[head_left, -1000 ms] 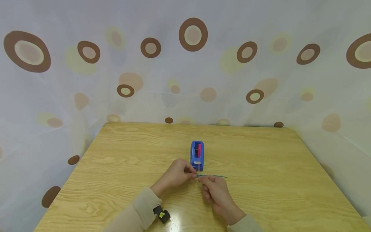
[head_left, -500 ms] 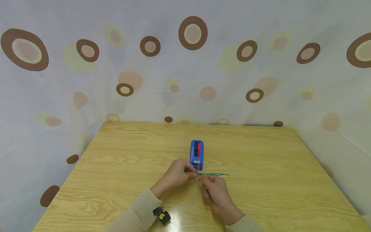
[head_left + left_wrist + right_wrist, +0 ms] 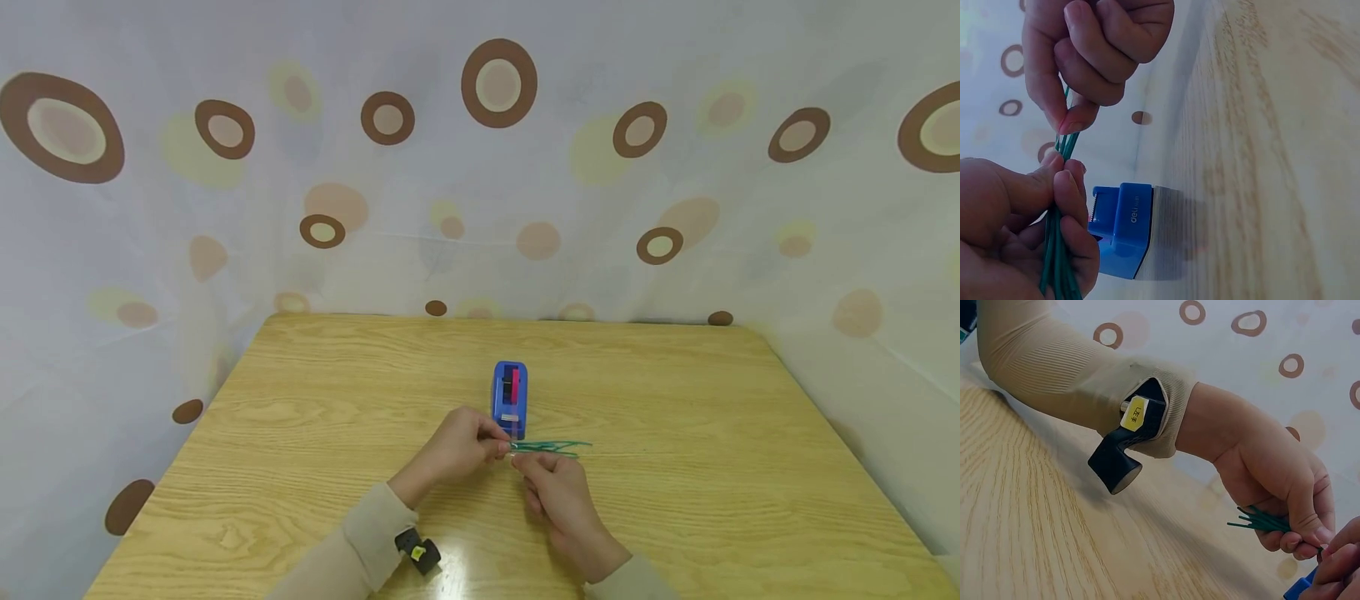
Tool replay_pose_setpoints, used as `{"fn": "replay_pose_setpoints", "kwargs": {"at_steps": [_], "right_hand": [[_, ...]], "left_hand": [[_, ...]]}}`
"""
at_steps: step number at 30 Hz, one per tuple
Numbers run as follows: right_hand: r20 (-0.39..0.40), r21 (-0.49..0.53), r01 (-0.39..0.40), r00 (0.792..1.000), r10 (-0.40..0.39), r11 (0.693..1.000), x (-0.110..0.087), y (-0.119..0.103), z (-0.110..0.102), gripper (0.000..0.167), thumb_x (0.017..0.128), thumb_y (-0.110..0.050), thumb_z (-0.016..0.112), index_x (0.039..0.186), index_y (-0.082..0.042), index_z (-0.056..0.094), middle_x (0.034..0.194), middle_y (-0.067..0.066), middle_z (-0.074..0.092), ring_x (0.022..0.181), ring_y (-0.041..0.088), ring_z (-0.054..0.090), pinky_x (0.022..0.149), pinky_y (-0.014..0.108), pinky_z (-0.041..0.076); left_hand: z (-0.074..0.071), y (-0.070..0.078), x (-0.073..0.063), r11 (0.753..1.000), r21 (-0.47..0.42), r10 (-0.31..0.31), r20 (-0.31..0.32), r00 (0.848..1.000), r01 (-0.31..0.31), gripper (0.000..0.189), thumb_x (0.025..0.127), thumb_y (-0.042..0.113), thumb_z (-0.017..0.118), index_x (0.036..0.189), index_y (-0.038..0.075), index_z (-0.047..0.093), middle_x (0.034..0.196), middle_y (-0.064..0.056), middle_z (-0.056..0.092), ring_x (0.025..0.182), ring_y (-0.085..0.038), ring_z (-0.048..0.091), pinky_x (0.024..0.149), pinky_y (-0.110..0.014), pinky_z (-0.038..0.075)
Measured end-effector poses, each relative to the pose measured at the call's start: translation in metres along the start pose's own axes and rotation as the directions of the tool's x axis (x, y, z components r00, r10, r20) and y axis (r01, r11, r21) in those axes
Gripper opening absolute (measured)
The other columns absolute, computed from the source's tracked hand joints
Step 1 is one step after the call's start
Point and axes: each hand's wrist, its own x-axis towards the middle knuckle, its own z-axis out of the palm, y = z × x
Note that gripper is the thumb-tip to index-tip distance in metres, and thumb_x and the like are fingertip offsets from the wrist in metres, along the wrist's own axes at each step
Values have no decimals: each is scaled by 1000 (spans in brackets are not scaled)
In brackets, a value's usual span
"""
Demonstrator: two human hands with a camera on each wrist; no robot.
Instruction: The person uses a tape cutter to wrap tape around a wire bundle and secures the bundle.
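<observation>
A bundle of thin green strands [image 3: 551, 447] runs sideways between the two hands, just in front of the blue tape dispenser [image 3: 510, 396]. My left hand [image 3: 465, 446] grips the bundle between thumb and fingers; in the left wrist view several green strands [image 3: 1057, 256] run through its palm. My right hand [image 3: 558, 492] has thumb and forefinger pinched on a small clear piece of tape [image 3: 514, 457] right at the bundle, its other fingers curled. A clear strip of tape [image 3: 514, 429] comes down from the dispenser's cutter to the strands. Beyond the right fingertips the strands fan out loosely.
The wooden table [image 3: 337, 375] has a patterned curtain [image 3: 420, 200] behind it and at its sides. A black wrist camera mount [image 3: 418, 552] with a yellow label sits at the left sleeve [image 3: 375, 533]. The dispenser holds a pink roll core [image 3: 515, 386].
The strands' free ends have turned and spread, from one narrow line to several separate strands. Both hands stay almost in place, and the dispenser stands where it was.
</observation>
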Motion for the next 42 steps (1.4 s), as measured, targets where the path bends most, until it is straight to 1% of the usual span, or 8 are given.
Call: {"fn": "replay_pose_setpoints", "kwargs": {"at_steps": [6, 10, 18, 26, 29, 33, 38, 42], "right_hand": [[-15, 8, 7, 1000, -7, 1000, 1, 3, 0, 17, 89, -6, 67, 81, 9, 64, 51, -4, 37, 42, 6, 33, 40, 19, 25], [-9, -11, 9, 1000, -9, 1000, 2, 3, -1, 18, 89, -9, 68, 82, 8, 64, 51, -5, 38, 42, 6, 34, 39, 19, 26], [-21, -40, 5, 1000, -5, 999, 5, 4, -2, 21, 90, -11, 68, 88, 9, 64, 53, -5, 40, 43, 7, 35, 40, 20, 27], [-51, -69, -4, 999, 1, 998, 8, 6, -1, 21, 91, -10, 66, 98, 10, 68, 57, -5, 44, 42, 6, 34, 39, 19, 27], [-60, -80, -2, 998, -3, 997, 8, 6, 0, 23, 92, -11, 66, 101, 10, 69, 64, -2, 51, 43, 4, 34, 40, 18, 29], [-71, -84, 1, 997, -7, 996, 9, 7, 1, 24, 93, -12, 66, 103, 10, 68, 73, 1, 58, 43, 4, 34, 41, 18, 31], [-62, -68, -4, 998, 0, 998, 10, 8, 0, 25, 94, -14, 66, 105, 9, 68, 69, 0, 54, 43, 4, 35, 41, 19, 31], [-59, -66, 6, 998, -10, 998, 12, 9, -1, 25, 94, -14, 66, 105, 9, 68, 67, -2, 53, 45, 5, 35, 41, 20, 31]], "left_hand": [[-1, 1, 1, 999, -25, -30, 30, 999, 31, 13, 94, 5, 67, 86, 6, 77, 74, 4, 66, 64, -8, 58, 55, -22, 46], [-1, 1, 0, 999, -34, -30, 48, 998, 32, 15, 95, 5, 65, 85, 6, 76, 73, 3, 65, 64, -9, 57, 55, -23, 45], [-1, 4, 1, 998, -43, -44, 52, 998, 47, 18, 96, 6, 63, 80, 6, 73, 71, 2, 64, 65, -10, 55, 56, -23, 43], [0, 2, 1, 998, -52, -38, 51, 998, 40, 18, 94, 6, 64, 78, 5, 72, 70, 1, 63, 64, -10, 51, 55, -24, 41], [1, 1, 2, 998, -54, -39, 52, 998, 42, 17, 94, 8, 65, 79, 6, 73, 71, 1, 63, 64, -10, 51, 55, -24, 41], [1, -1, 2, 999, -43, -10, 53, 999, 12, 17, 95, 10, 66, 81, 7, 75, 72, 2, 65, 64, -8, 52, 56, -23, 42], [1, -4, 3, 999, -40, 31, 63, 998, -28, 17, 96, 10, 66, 84, 5, 76, 71, 2, 66, 61, -6, 51, 55, -22, 42], [0, -3, 3, 998, -55, 16, 62, 998, -12, 17, 96, 12, 66, 83, 6, 77, 70, 1, 66, 59, -6, 50, 53, -21, 40]]}}
